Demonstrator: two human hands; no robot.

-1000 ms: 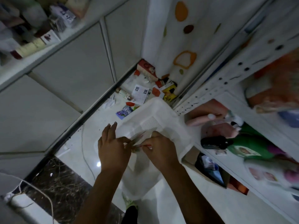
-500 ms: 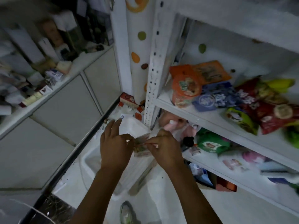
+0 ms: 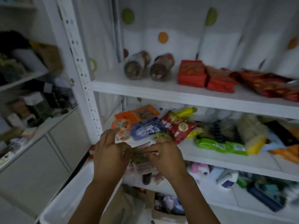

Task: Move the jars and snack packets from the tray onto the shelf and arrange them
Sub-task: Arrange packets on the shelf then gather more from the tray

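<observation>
1. My left hand (image 3: 111,152) and right hand (image 3: 165,155) both pinch a small clear snack packet with red and green print (image 3: 139,155) between them.
2. The packet hangs before the white metal shelf (image 3: 178,92), above the white plastic tray (image 3: 64,206).
3. Two brown jars (image 3: 137,67) lie on their sides on the upper board.

Left hand (image 3: 111,155) and right hand (image 3: 165,156): both pinching one small packet (image 3: 140,156), blurred, possibly red-green. Tray (image 3: 64,206): below hands. Upper shelf (image 3: 178,94): two jars (image 3: 148,67) lying down, red packs (image 3: 192,73).
</observation>
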